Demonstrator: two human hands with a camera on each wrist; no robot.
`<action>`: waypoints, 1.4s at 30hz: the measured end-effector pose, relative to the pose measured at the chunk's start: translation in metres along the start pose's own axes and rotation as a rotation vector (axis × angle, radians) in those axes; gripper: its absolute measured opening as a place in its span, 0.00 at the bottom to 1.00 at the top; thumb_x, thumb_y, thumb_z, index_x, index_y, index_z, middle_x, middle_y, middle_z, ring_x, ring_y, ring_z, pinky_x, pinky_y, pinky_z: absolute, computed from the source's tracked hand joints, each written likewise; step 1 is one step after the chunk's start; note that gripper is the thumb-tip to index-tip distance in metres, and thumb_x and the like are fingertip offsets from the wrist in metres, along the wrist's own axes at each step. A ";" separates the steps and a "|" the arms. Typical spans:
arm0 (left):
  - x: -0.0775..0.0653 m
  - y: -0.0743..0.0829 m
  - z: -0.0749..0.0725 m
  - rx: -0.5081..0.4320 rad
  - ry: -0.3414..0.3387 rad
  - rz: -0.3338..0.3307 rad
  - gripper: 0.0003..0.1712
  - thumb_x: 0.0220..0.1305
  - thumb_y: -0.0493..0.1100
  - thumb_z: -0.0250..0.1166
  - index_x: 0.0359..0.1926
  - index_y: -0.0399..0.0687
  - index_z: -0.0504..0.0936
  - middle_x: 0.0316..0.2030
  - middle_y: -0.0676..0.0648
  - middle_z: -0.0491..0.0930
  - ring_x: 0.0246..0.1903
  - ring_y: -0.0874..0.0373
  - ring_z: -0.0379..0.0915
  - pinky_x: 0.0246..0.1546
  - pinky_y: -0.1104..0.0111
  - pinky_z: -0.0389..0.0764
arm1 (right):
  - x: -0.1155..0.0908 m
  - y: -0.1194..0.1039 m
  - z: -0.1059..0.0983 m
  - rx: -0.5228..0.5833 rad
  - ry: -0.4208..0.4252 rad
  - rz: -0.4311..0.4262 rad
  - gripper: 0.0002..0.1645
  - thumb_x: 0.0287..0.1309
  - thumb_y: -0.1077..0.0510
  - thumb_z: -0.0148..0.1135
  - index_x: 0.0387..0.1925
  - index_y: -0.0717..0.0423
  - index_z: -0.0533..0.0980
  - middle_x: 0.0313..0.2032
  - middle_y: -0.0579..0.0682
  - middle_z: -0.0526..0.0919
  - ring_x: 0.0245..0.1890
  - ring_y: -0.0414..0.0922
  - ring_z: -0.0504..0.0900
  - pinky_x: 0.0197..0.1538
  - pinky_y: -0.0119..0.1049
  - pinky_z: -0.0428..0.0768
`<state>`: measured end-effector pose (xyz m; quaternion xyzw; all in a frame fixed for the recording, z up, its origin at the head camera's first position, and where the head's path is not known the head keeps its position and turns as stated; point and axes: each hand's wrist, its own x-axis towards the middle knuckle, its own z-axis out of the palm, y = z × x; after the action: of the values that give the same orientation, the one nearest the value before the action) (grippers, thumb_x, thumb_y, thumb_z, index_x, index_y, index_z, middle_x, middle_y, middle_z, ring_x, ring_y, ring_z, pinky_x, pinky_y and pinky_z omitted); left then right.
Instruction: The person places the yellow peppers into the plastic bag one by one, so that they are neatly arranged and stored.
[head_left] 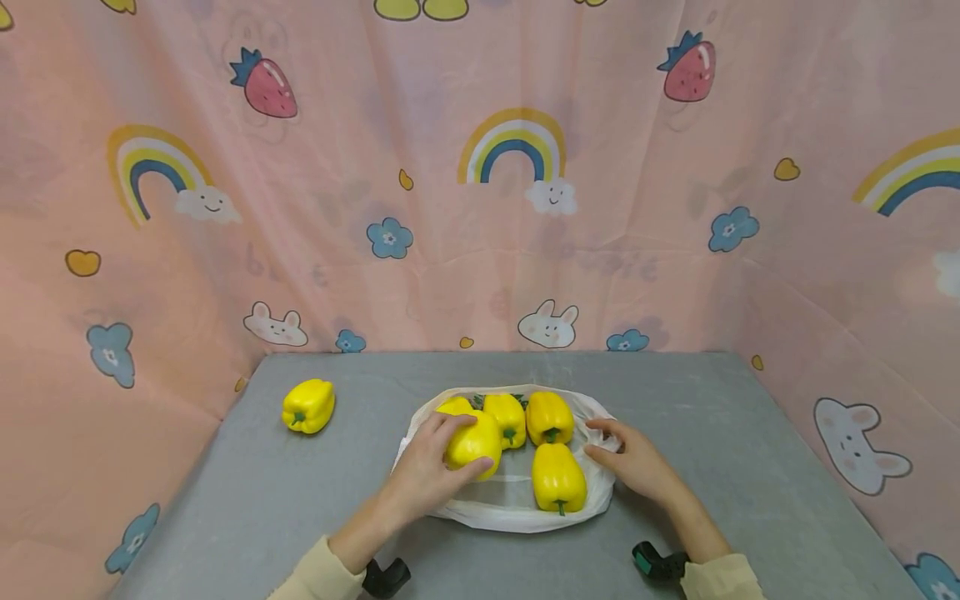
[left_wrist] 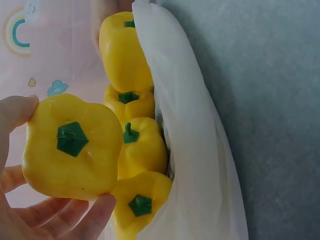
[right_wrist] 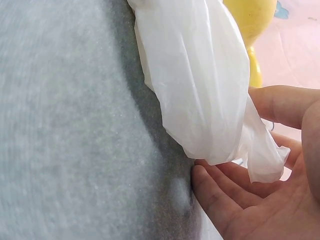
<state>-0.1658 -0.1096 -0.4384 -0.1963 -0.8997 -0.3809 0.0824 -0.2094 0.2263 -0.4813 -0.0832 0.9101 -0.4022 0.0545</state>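
Observation:
My left hand [head_left: 429,467] holds a yellow bell pepper [left_wrist: 75,172] over the left part of a white plastic bag [head_left: 502,521]. Its green stem faces the left wrist camera, with thumb and fingers spread round its sides. Several more yellow bell peppers [head_left: 558,475] lie inside the opened bag; the held one partly hides one of them. At the bag's right rim, my right hand [head_left: 637,462] has the thin plastic [right_wrist: 200,100] between thumb and fingers, in a loose grip. How firmly it grips, I cannot tell.
One more yellow bell pepper [head_left: 308,406] lies on the grey table [head_left: 345,500], left of the bag. A pink printed curtain [head_left: 480,275] hangs behind the table and along both sides. Black devices [head_left: 658,562] sit by both wrists.

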 end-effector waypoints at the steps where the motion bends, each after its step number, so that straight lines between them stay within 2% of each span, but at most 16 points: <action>1: 0.000 0.001 0.001 -0.003 -0.007 -0.002 0.32 0.61 0.61 0.72 0.61 0.52 0.79 0.53 0.51 0.75 0.51 0.57 0.72 0.51 0.58 0.80 | 0.000 0.000 0.000 0.001 -0.001 0.000 0.31 0.69 0.47 0.64 0.66 0.59 0.73 0.60 0.63 0.76 0.49 0.53 0.75 0.51 0.49 0.77; 9: -0.003 0.001 0.013 0.000 -0.056 -0.037 0.34 0.62 0.65 0.70 0.62 0.54 0.78 0.52 0.51 0.75 0.51 0.56 0.71 0.52 0.57 0.78 | -0.001 -0.001 -0.001 0.001 -0.004 -0.004 0.31 0.69 0.47 0.64 0.66 0.59 0.73 0.60 0.63 0.76 0.52 0.54 0.75 0.55 0.55 0.77; 20: -0.007 -0.003 0.030 -0.019 -0.115 -0.074 0.35 0.63 0.67 0.67 0.63 0.52 0.77 0.57 0.49 0.74 0.55 0.53 0.72 0.57 0.52 0.76 | -0.001 -0.002 -0.001 -0.003 -0.005 -0.002 0.31 0.68 0.47 0.64 0.66 0.59 0.73 0.59 0.62 0.77 0.48 0.52 0.75 0.49 0.48 0.77; 29: -0.008 -0.005 0.045 -0.029 -0.185 -0.129 0.36 0.65 0.69 0.64 0.64 0.53 0.76 0.53 0.50 0.73 0.47 0.56 0.70 0.50 0.57 0.76 | 0.000 -0.002 -0.001 -0.003 -0.003 -0.004 0.32 0.68 0.47 0.64 0.66 0.59 0.73 0.59 0.61 0.77 0.46 0.50 0.75 0.46 0.45 0.77; 34: -0.010 -0.006 0.048 -0.032 -0.194 -0.123 0.35 0.69 0.68 0.60 0.65 0.52 0.75 0.52 0.50 0.72 0.47 0.57 0.70 0.49 0.57 0.76 | -0.001 -0.001 0.000 0.006 -0.009 0.002 0.32 0.68 0.47 0.65 0.66 0.59 0.73 0.58 0.61 0.77 0.42 0.49 0.74 0.42 0.41 0.75; 38: -0.010 -0.005 0.049 -0.037 -0.194 -0.110 0.33 0.71 0.66 0.58 0.66 0.51 0.75 0.53 0.49 0.72 0.48 0.57 0.71 0.51 0.56 0.76 | 0.000 -0.001 0.000 -0.001 -0.004 0.010 0.31 0.68 0.47 0.64 0.66 0.58 0.73 0.58 0.61 0.77 0.43 0.49 0.74 0.43 0.41 0.75; 42: -0.009 -0.005 0.050 -0.040 -0.209 -0.127 0.33 0.70 0.67 0.58 0.66 0.53 0.74 0.53 0.50 0.72 0.48 0.57 0.70 0.52 0.56 0.76 | 0.000 -0.002 0.000 -0.002 -0.002 0.014 0.31 0.68 0.47 0.64 0.66 0.58 0.73 0.59 0.61 0.77 0.44 0.50 0.74 0.44 0.42 0.75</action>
<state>-0.1598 -0.0790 -0.4788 -0.1791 -0.9062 -0.3810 -0.0401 -0.2090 0.2252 -0.4802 -0.0775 0.9111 -0.4006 0.0579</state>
